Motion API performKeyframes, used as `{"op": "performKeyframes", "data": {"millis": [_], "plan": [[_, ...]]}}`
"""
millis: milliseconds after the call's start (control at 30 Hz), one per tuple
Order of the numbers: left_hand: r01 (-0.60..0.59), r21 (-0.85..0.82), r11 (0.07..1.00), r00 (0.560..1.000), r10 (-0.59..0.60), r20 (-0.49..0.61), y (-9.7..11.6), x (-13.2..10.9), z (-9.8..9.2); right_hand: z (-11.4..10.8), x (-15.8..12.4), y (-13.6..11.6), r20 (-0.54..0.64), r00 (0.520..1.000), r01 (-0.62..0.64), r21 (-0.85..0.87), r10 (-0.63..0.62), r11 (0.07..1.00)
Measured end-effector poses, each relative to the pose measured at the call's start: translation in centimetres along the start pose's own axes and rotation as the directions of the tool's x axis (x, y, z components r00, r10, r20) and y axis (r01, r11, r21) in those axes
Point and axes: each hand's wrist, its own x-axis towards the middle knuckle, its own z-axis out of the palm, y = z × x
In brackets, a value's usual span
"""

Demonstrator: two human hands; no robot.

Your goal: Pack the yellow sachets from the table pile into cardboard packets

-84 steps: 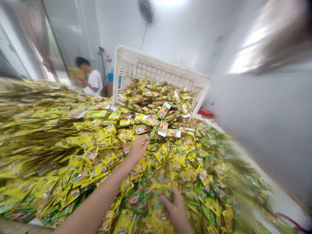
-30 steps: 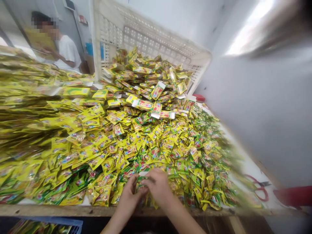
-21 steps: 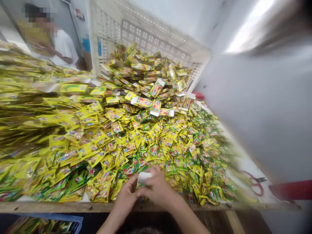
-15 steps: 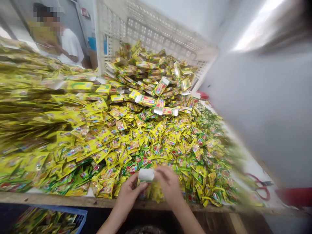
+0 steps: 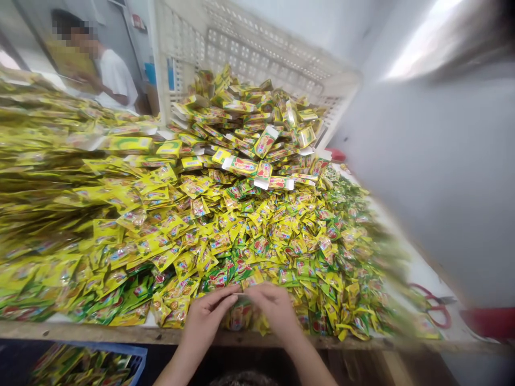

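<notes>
Close to the table's front edge, my left hand [image 5: 209, 313] grips a small cardboard box [image 5: 241, 294] between thumb and fingers. Only a thin white edge of the box shows between my hands; the rest is hidden. My right hand [image 5: 276, 308] is closed at the box's other end, its fingertips partly hidden and slightly blurred. Yellow and green sachets [image 5: 217, 241] printed with fruit lie in a deep heap just beyond both hands.
A white plastic crate [image 5: 265, 51] lies tipped, spilling small printed boxes [image 5: 241, 165]. Red-handled scissors [image 5: 436, 308] lie at the right beside a red object [image 5: 488, 323]. A blue crate [image 5: 139, 364] with packets stands below the table edge [image 5: 100, 332]. A person [image 5: 116, 78] is at back left.
The box's raised white flap has gone from broad view to a thin edge. My right hand has moved slightly lower and left, and both hands are closer together around the box.
</notes>
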Motion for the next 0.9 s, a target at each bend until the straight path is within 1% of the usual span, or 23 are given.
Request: {"op": "performKeyframes", "data": {"millis": [100,167,200,233,300,400,467,533,600,667,733,767,800,833,867,900], "plan": [[-0.058,0.064,0.996,0.998,0.059,-0.010,-0.3,0.1,0.2,0.3,0.1,0.5,-0.026,0.995,-0.097,0.100,0.100,0.990],[-0.078,0.087,0.993,0.997,0.079,-0.009,-0.5,0.4,0.3,0.7,0.1,0.8,-0.068,0.990,-0.117,0.125,0.126,0.985],[-0.102,0.111,0.989,0.995,0.103,-0.001,-0.5,0.6,0.3,0.7,0.2,0.9,-0.090,0.989,-0.103,0.113,0.114,0.988],[-0.140,0.141,0.980,0.990,0.140,0.014,-0.6,0.8,0.2,0.8,0.2,0.9,-0.109,0.991,-0.070,0.084,0.079,0.994],[-0.250,0.201,0.947,0.968,0.245,0.053,-0.8,1.1,0.1,0.6,0.2,0.9,-0.120,0.992,0.044,-0.003,-0.045,0.999],[-0.377,0.220,0.900,0.926,0.364,0.099,-1.2,1.2,-0.4,0.0,0.1,1.0,-0.066,0.970,0.224,-0.131,-0.234,0.966],[-0.416,0.212,0.884,0.909,0.397,0.128,-1.6,1.0,-0.6,-0.2,-0.4,1.2,-0.036,0.951,0.295,-0.184,-0.306,0.938],[-0.439,0.197,0.876,0.897,0.416,0.149,-2.2,0.6,-0.6,-0.3,-1.2,1.6,-0.013,0.933,0.345,-0.239,-0.359,0.908],[-0.460,0.191,0.867,0.886,0.433,0.166,-3.0,0.2,-0.2,-0.2,-2.2,2.0,0.020,0.918,0.383,-0.304,-0.396,0.872],[-0.477,0.195,0.857,0.876,0.445,0.187,-3.7,0.0,0.6,-0.2,-2.9,2.1,0.047,0.912,0.398,-0.348,-0.409,0.849],[-0.479,0.208,0.853,0.875,0.444,0.193,-3.8,-0.2,1.2,-0.5,-2.9,1.7,0.070,0.916,0.394,-0.337,-0.394,0.855],[-0.462,0.223,0.858,0.885,0.431,0.176,-3.5,-0.3,1.2,-0.7,-2.6,1.5,0.079,0.922,0.383,-0.314,-0.378,0.869],[-0.426,0.247,0.870,0.905,0.405,0.133,-3.0,-0.4,0.9,-1.0,-2.1,1.1,0.079,0.930,0.366,-0.291,-0.359,0.884],[-0.367,0.275,0.889,0.928,0.369,0.048,-2.2,-0.6,0.0,-1.3,-1.5,0.8,0.064,0.937,0.346,-0.279,-0.342,0.896],[-0.294,0.297,0.908,0.941,0.329,-0.076,-1.3,-0.9,-1.4,-1.6,-0.7,0.5,0.036,0.944,0.324,-0.279,-0.328,0.904],[-0.216,0.313,0.925,0.930,0.293,-0.223,-0.3,-1.4,-3.3,-1.7,0.1,0.3,0.003,0.949,0.301,-0.294,-0.314,0.907]]}}
